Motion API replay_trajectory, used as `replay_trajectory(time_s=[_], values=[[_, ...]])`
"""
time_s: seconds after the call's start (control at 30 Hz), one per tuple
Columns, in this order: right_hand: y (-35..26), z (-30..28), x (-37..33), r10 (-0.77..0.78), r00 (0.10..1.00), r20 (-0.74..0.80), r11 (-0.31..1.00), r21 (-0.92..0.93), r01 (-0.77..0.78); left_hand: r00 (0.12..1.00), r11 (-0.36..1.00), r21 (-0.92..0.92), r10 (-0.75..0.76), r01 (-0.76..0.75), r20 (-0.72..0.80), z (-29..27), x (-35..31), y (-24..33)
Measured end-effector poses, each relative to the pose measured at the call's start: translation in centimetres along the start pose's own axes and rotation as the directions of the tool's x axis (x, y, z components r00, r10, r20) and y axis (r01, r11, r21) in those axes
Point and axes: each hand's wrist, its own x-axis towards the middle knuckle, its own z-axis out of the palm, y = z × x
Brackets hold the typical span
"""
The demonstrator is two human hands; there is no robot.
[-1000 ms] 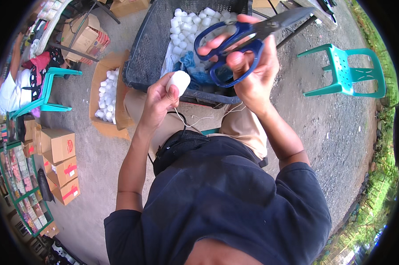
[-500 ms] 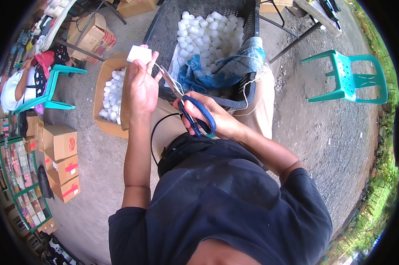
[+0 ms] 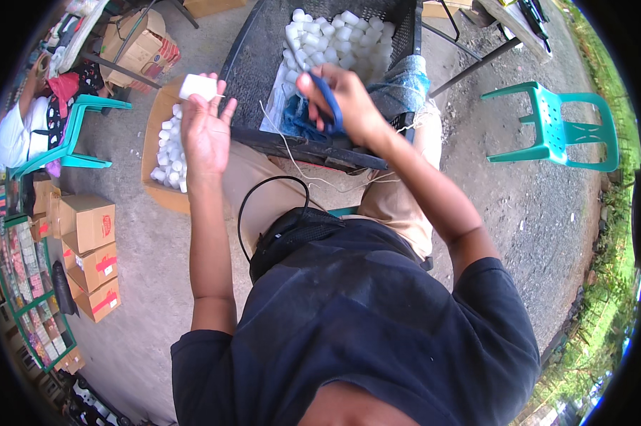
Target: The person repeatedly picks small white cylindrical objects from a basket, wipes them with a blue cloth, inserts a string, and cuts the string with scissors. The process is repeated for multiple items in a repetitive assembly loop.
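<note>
Between the thumb and fingers of my left hand [image 3: 207, 138] is a white candle [image 3: 198, 86], a short cylinder with a stub of wick by my fingertips. My right hand [image 3: 352, 103] grips blue-handled scissors [image 3: 327, 99] above the near part of a black plastic crate [image 3: 253, 53]. Their blades point away from me, blurred, over a heap of similar white candles [image 3: 338, 39] in the crate. A blue cloth [image 3: 406, 85] hangs over the crate's near right corner. Loose white cord [image 3: 286, 145] trails down across the crate's near edge to my lap.
Left of the crate stands an open cardboard box [image 3: 157, 131] of white candles. Further left, a person [image 3: 22, 131] sits on a green chair [image 3: 86, 135], with stacked cartons [image 3: 93, 263] nearer me. An overturned green chair [image 3: 558, 128] is at right. Table legs [image 3: 477, 67] flank the crate.
My right hand with the scissors has moved away from the candle, forward over the crate. My left hand has shifted left with the candle. The long cord now hangs apart from the candle.
</note>
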Motion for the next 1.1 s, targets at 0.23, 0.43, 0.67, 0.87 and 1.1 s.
replay_trajectory(time_s=[0.23, 0.43, 0.67, 0.87, 1.1], values=[[10.3, -14.1, 16.7, 0.087, 0.907, -0.411, 0.254, -0.871, -0.419, 0.917, 0.978, 0.181, -0.025, 0.106, -0.397, -20.3, 9.2, -4.3], [16.3, -5.5, 16.8, 0.259, 0.939, -0.226, -0.288, -0.946, -0.148, 0.615, 0.8, 0.359, -0.016, 0.481, -0.788, -34.4, 5.0, -9.0], [19.9, -1.8, 18.1, 0.123, 0.988, 0.094, 0.163, -0.984, 0.073, 0.605, 0.564, 0.598, 0.206, 0.569, -0.769, -37.3, 2.6, -9.7], [21.7, -2.3, 24.0, -0.095, 0.963, 0.254, -0.088, -0.965, 0.246, 0.719, 0.672, 0.662, 0.273, 0.333, -0.639, -32.6, 0.2, -10.0], [23.3, 1.2, 24.7, 0.142, 0.989, 0.033, -0.04, -0.998, 0.039, 0.706, 0.448, 0.838, 0.481, 0.312, -0.52, -27.3, -0.1, -10.3]])
